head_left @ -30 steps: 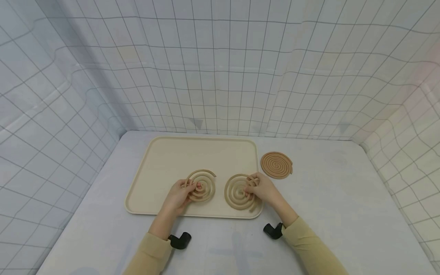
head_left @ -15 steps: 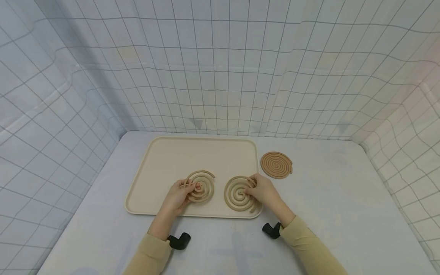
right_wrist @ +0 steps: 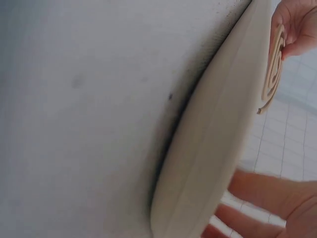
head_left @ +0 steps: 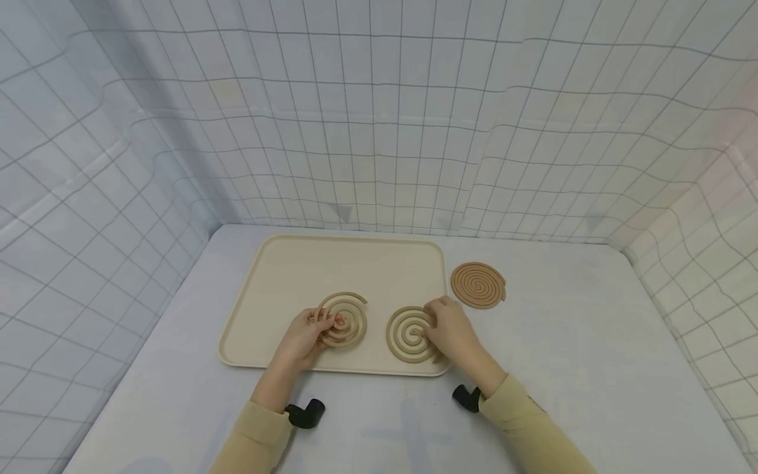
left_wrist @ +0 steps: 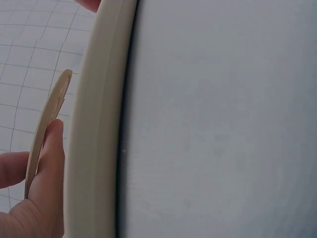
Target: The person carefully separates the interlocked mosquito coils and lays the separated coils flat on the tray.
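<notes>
Left hand point(head_left: 301, 336) pinches a pale coil point(head_left: 352, 322) above a tray point(head_left: 343, 263); right hand point(head_left: 454, 331) touches a second coil point(head_left: 408, 333), whether its grip is clamped I can't tell.

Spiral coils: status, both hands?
Left hand pinches left coil, tilted over tray. Right hand at right coil, grip unclear. Brown coil beside tray. Nothing visibly blocking.

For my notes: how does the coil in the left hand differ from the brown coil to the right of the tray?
The coil in the left hand is pale beige; the brown coil is darker. The left hand's coil has open gaps between its rings; the brown coil's are packed tightly. The first is held over the tray, the second lies flat on the table. Both are round spirals.
</notes>
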The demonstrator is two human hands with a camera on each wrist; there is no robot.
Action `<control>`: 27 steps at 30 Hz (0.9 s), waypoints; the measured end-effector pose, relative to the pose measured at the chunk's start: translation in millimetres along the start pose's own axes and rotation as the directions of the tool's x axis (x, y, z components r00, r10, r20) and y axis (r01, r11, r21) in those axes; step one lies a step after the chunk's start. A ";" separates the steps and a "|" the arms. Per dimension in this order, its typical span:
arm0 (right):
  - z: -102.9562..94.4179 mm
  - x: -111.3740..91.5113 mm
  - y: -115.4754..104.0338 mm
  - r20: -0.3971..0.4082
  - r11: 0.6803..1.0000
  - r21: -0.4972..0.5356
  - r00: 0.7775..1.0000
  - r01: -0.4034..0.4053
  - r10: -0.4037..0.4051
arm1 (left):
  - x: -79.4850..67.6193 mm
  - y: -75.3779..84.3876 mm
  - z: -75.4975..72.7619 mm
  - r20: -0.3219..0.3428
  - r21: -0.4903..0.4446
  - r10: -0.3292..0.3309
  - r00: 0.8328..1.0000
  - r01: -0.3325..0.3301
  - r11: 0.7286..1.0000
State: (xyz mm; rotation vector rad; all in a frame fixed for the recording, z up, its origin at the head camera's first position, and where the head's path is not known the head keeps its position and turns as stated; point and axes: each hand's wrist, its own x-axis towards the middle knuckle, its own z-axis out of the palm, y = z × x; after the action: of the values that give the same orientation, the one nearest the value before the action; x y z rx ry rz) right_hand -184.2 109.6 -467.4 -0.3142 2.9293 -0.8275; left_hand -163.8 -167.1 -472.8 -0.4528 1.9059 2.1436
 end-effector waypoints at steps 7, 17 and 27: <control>-3.7 -1.5 3.6 0.148 0.993 -0.002 0.982 0.115 -0.114 | 1.2 5.7 -5.3 0.003 0.049 0.003 1.000 -0.003 0.999; -4.2 -3.8 6.8 0.169 0.989 -0.025 0.976 0.143 -0.137 | 3.3 10.5 -11.0 0.039 0.236 -0.036 0.999 0.026 0.971; -4.2 -4.6 5.1 0.169 0.990 -0.032 0.977 0.137 -0.130 | 1.4 11.3 -9.4 -0.007 0.635 0.090 0.996 -0.065 0.770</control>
State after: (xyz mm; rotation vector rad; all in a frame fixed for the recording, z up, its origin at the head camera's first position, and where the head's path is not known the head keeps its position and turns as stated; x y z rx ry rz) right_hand -181.2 116.9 -466.3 -0.5611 2.7970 -0.7151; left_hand -168.6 -177.9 -464.0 -0.2699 2.5353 1.3780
